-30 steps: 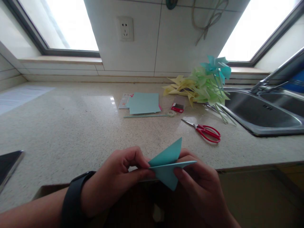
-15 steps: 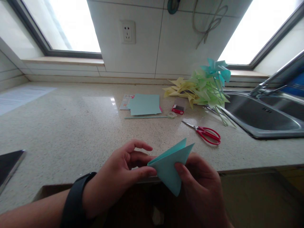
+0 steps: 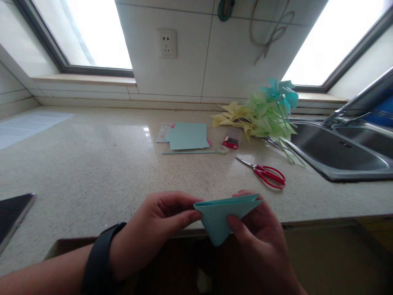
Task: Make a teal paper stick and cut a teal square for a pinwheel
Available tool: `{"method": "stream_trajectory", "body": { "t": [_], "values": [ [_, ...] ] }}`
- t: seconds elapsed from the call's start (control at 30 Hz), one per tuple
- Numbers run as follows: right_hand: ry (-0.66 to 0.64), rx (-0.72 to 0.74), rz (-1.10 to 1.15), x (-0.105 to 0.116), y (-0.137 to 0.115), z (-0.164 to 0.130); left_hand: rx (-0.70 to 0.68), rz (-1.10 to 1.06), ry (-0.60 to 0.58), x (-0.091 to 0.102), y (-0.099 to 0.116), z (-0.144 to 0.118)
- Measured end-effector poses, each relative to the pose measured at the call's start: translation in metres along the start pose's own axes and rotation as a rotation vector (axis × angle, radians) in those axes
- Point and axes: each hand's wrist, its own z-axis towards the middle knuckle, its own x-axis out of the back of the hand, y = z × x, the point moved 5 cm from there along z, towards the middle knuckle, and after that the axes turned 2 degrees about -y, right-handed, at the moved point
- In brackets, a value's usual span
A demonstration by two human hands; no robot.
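Both hands, the left hand (image 3: 153,229) and right hand (image 3: 260,237), pinch a folded teal paper triangle (image 3: 221,215) at the bench (image 3: 92,164) edge, well nearer than the red scissors (image 3: 267,174).

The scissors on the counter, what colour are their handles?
Red. The scissors show their handles clearly in the head view.

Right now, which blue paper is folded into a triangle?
The folded blue paper in both hands, left hand and right hand. The other blue sheets lie flat, far back on the counter.
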Motion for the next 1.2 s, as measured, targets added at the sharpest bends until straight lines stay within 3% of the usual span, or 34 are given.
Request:
{"method": "stream_trajectory", "body": {
  "t": [0.17, 0.23, 0.77, 1.0, 1.2],
  "values": [
    [-0.265, 0.005, 0.035, -0.0037, 0.0015, -0.0072, -0.056, -0.012, -0.031, -0.0015, 0.005, 0.0007],
    [-0.31, 0.026, 0.05, -0.0047, 0.0025, -0.0085, -0.046, -0.014, -0.035, -0.0016, 0.0058, 0.0012],
    [-0.171, -0.095, 0.169, -0.0017, 0.002, -0.0047, 0.015, 0.008, 0.006, 0.0019, 0.0032, 0.0024],
    [-0.209, -0.107, 0.281, 0.0026, 0.0056, -0.003, 0.009, 0.006, -0.027, -0.0005, 0.0035, 0.0021],
    [-0.299, -0.133, 0.301, -0.0069, 0.0022, -0.009, 0.027, 0.001, -0.022, 0.0015, 0.0005, 0.0032]
  ]
}}
